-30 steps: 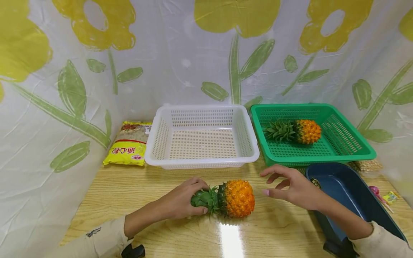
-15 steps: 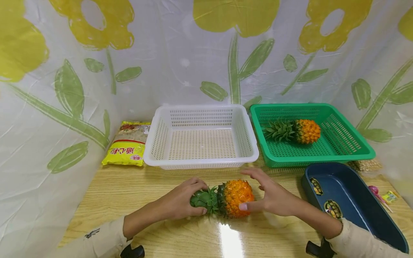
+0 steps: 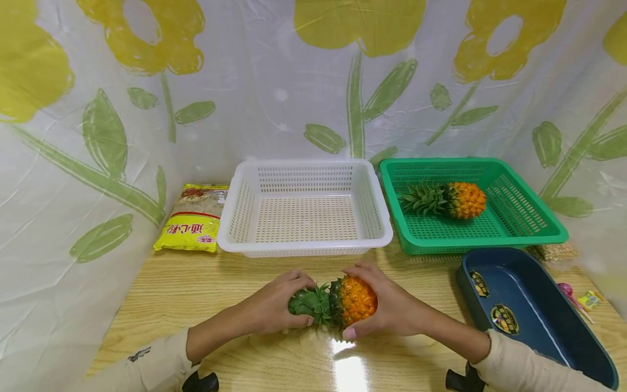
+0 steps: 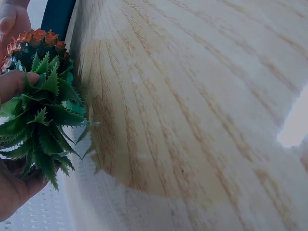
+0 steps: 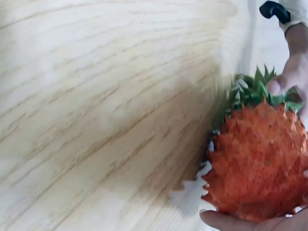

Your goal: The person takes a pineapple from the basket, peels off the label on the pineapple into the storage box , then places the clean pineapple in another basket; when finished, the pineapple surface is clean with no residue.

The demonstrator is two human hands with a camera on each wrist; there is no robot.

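An orange pineapple point(image 3: 356, 302) with a green crown point(image 3: 311, 306) lies on its side on the wooden table, crown to the left. My left hand point(image 3: 274, 307) grips the crown, with the thumb on the near side and fingers on the far side. Around the orange body curls my right hand point(image 3: 397, 306), its thumb at the near side and fingers over the far side. In the left wrist view, the leaves point(image 4: 43, 115) stick out between thumb and fingers. The right wrist view shows the spiky orange body point(image 5: 260, 161) close up, with part of the right hand below it.
Behind the hands stands a white basket point(image 3: 305, 246). A green basket point(image 3: 485, 240) beside it holds a second pineapple point(image 3: 465, 200). At right are a dark blue tub point(image 3: 539, 310), a lollipop point(image 3: 565, 289) and a small yellow packet point(image 3: 589, 299). A yellow pasta bag point(image 3: 191, 223) lies left.
My right hand has moved left from above the tub's edge to the pineapple and closed around its orange body. The left hand has kept its grip on the crown.
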